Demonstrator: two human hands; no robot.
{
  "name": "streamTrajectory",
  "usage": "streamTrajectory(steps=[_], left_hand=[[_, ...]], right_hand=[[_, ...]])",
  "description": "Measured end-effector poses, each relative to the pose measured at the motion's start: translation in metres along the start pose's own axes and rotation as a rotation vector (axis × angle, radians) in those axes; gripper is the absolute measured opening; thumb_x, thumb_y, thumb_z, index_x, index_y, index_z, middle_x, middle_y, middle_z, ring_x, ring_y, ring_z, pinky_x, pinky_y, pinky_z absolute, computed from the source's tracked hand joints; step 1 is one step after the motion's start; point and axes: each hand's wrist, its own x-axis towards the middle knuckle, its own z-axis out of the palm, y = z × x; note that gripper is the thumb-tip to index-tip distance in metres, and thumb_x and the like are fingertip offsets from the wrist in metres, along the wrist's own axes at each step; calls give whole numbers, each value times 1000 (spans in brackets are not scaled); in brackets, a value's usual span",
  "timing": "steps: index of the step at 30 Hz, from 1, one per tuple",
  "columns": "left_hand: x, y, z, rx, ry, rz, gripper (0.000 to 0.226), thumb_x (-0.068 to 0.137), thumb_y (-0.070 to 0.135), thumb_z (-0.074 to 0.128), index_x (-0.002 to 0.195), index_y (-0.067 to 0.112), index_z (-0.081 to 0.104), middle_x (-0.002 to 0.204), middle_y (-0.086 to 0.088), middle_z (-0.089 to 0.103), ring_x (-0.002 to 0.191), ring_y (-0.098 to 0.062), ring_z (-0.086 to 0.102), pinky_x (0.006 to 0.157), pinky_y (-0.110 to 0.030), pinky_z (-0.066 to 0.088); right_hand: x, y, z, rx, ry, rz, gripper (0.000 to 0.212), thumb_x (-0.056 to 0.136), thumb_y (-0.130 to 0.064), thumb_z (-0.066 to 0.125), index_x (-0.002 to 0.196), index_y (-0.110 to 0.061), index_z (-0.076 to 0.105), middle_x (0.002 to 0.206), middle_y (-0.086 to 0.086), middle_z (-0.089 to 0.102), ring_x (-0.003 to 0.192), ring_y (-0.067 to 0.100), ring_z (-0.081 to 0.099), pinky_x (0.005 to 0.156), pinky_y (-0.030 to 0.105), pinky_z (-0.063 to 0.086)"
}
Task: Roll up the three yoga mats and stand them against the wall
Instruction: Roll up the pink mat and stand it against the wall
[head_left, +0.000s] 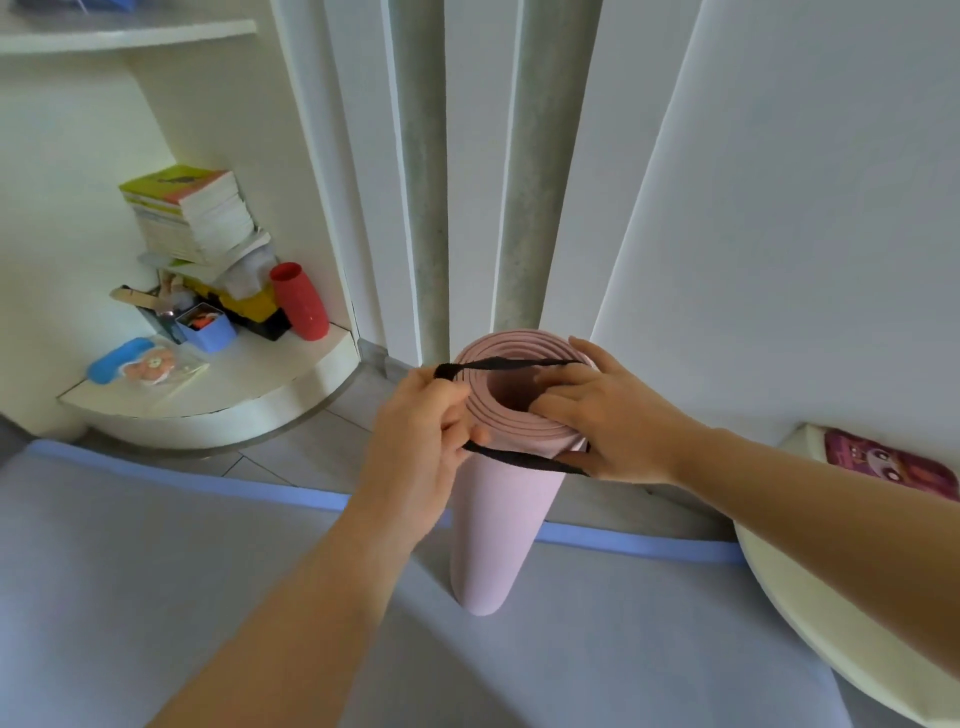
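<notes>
The pink rolled foam yoga mat (498, 499) stands upright at 12 o'clock from the wearer, its base on a flat grey-blue mat (156, 571) spread on the floor, near the white wall (779, 208). The left hand (415, 431) has its fingers closed on a black fabric strap (519, 460) looped around the roll's top. The right hand (608, 415) steadies the rim, fingers curled into the open core. Step in hand, apparently: securing the first roll. Next, the strap needs seating snugly, then the roll leaning on the wall.
</notes>
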Motion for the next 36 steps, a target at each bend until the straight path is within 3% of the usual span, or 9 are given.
streamTrajectory(steps=[5, 8, 12, 16, 19, 24, 28, 32, 36], left_hand=[[-2, -2, -54, 698, -203, 250, 31, 86, 5, 51, 73, 29, 65, 50, 11, 42, 47, -4, 37, 61, -12, 38], [10, -9, -70, 1106, -124, 353, 37, 97, 4, 45, 111, 30, 68, 66, 8, 52, 58, -1, 46, 58, -9, 36], [57, 3, -64, 1105, -10, 179, 40, 100, 16, 39, 135, 32, 50, 61, 4, 48, 56, -9, 51, 57, -15, 41], [91, 21, -38, 1215, -175, 139, 37, 99, 11, 44, 132, 23, 55, 106, -3, 66, 62, 2, 63, 68, -9, 46], [101, 25, -24, 1293, -256, 23, 33, 96, 16, 49, 126, 23, 62, 127, -1, 61, 103, -8, 59, 85, -21, 45], [100, 40, 0, 1286, -331, -223, 38, 85, 55, 52, 104, 25, 63, 109, 10, 61, 100, -9, 54, 75, -29, 41], [95, 21, 8, 1572, -367, -52, 34, 82, 25, 63, 113, 18, 51, 96, 3, 58, 89, -15, 57, 72, -28, 46], [89, 17, -1, 1511, -274, -1, 30, 83, 16, 58, 113, 17, 50, 82, 5, 52, 76, -13, 51, 58, -24, 38], [83, 17, 0, 1512, -282, 42, 36, 84, 16, 57, 119, 21, 48, 78, 9, 47, 67, -5, 45, 53, -21, 34]], right_hand=[[-16, 7, 4, -76, 59, 35, 47, 63, -33, 85, 105, -20, 67, 100, -2, 70, 102, 23, 66, 105, 64, 20], [-14, -1, 6, -72, 96, 17, 48, 60, -29, 88, 101, -20, 66, 94, -4, 69, 98, 22, 66, 98, 71, 26], [-5, -14, 8, -4, 49, -97, 48, 62, -21, 87, 102, -20, 61, 99, -4, 68, 124, 22, 44, 99, 68, 28], [-1, -11, 6, 38, -37, -113, 43, 72, -22, 81, 107, -22, 57, 109, -5, 67, 137, 31, 35, 105, 63, 29], [-4, -5, 7, 45, -59, -111, 40, 76, -26, 78, 109, -24, 55, 111, -8, 65, 138, 33, 34, 102, 64, 32], [-1, -5, 7, -23, 53, -128, 37, 72, -25, 81, 103, -19, 63, 102, -6, 68, 132, 29, 38, 113, 53, 20], [-6, -1, 13, -93, 135, -29, 40, 83, -44, 62, 114, -21, 53, 125, 5, 57, 127, 28, 39, 108, 55, 23], [-16, -19, 13, 155, 180, 367, 76, 74, -59, 62, 135, -20, 39, 141, 4, 39, 123, 24, 43, 105, 41, 37], [-9, -21, -5, 569, -86, 629, 94, 71, -23, 76, 148, -28, 21, 146, -9, 38, 124, 16, 48, 99, 24, 41]])
